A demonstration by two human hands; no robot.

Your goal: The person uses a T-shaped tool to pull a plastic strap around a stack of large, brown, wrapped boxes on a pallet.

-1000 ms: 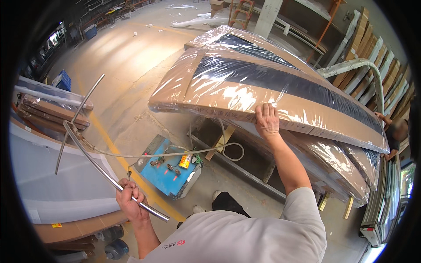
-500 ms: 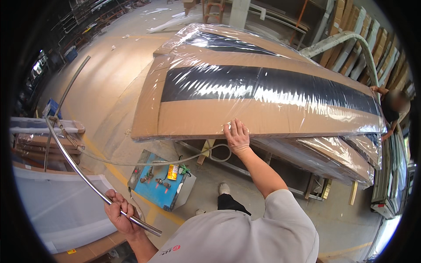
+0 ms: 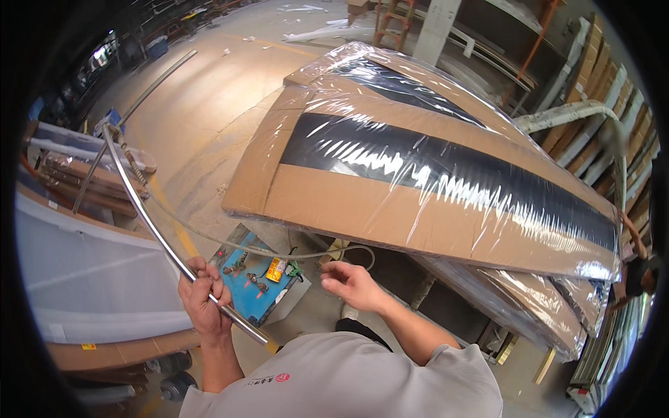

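Observation:
A long, shiny metal tube [image 3: 150,221] slants from beside my body toward the far left, and my left hand [image 3: 205,296] is closed round its near part. At its far end it meets a thinner crossing tube [image 3: 159,83], and a hose [image 3: 240,246] runs from near there. My right hand [image 3: 354,285] hangs in the air with nothing in it, thumb and fingers apart, just short of the package's near edge. That package [image 3: 348,202] is a large, flat cardboard panel with black bands, wrapped in glossy clear film.
Under the hose stands a blue-topped box [image 3: 244,285] bearing metal fittings and a yellow can [image 3: 276,270]. White-covered panels [image 3: 104,275] lie at left. Another person's arm [image 3: 634,235] shows at the package's right end. More wrapped packages [image 3: 509,296] lie beneath it.
My right hand has come off the package's near edge and drawn back toward my body. My left hand still holds the tube. The whole view has shifted.

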